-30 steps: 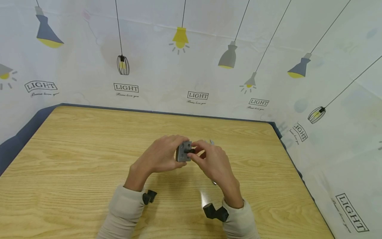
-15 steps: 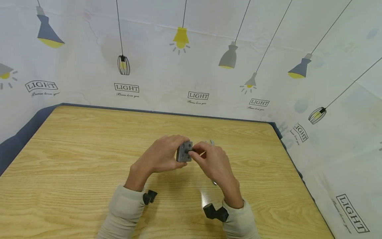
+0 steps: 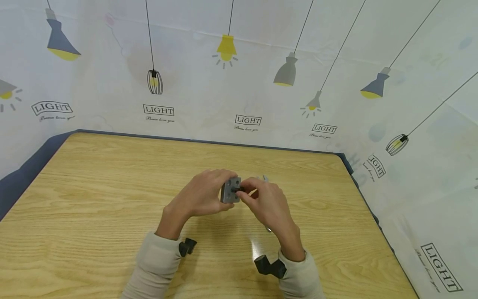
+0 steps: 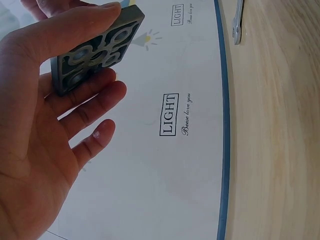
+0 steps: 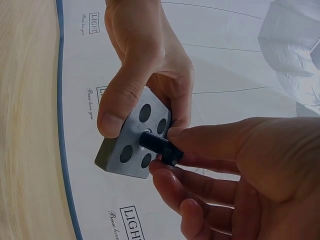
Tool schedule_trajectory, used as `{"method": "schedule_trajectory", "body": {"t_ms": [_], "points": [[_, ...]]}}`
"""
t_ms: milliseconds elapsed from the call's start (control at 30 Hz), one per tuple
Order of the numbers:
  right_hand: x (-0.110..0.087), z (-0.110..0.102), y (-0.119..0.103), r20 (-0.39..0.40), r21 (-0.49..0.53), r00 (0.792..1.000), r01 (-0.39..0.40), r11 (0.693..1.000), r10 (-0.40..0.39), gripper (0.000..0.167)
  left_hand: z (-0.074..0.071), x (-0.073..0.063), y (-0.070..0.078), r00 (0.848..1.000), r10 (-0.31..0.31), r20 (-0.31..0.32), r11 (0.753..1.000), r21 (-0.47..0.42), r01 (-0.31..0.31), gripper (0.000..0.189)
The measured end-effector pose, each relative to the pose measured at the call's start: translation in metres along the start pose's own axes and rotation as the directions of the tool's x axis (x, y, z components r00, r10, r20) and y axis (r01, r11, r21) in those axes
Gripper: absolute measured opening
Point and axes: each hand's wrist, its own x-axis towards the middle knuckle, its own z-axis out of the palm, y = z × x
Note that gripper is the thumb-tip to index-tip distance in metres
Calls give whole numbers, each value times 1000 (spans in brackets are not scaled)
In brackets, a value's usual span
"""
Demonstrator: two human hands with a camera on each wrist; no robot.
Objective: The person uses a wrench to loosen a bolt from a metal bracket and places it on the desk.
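Note:
A grey metal block [image 3: 230, 190] with several round holes is held up above the table. My left hand [image 3: 203, 192] grips it by its edges, thumb on one side and fingers on the other. In the left wrist view the block's other face [image 4: 97, 55] shows curved recesses around the holes. A black threaded bolt [image 5: 159, 144] stands in the middle hole, part of its thread showing outside the block. My right hand [image 3: 266, 203] pinches the bolt's head between thumb and forefinger, its other fingers loosely curled.
A silver wrench [image 3: 265, 177] lies on the wooden table [image 3: 112, 187], partly hidden behind my right hand. Dark blue edging runs along the table's rim. A white wall cover printed with lamps [image 3: 201, 83] rises behind it. Small black camera mounts [image 3: 269, 266] sit at both cuffs.
My right thumb and forefinger have shifted slightly around the bolt's head. The block and my left hand have stayed almost in place.

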Motion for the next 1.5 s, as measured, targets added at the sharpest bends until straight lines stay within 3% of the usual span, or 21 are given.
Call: {"method": "schedule_trajectory", "body": {"t_ms": [967,1500], "points": [[-1,2,-2,-93,-26,991,91,996,-93,22,-3,-1,-1,1000,-5,-20,1000,-14,4,70],[0,0,-2,-143,-75,977,148,986,-158,21,-5,-1,-2,1000,-25,-13,995,-96,24,71]]}}
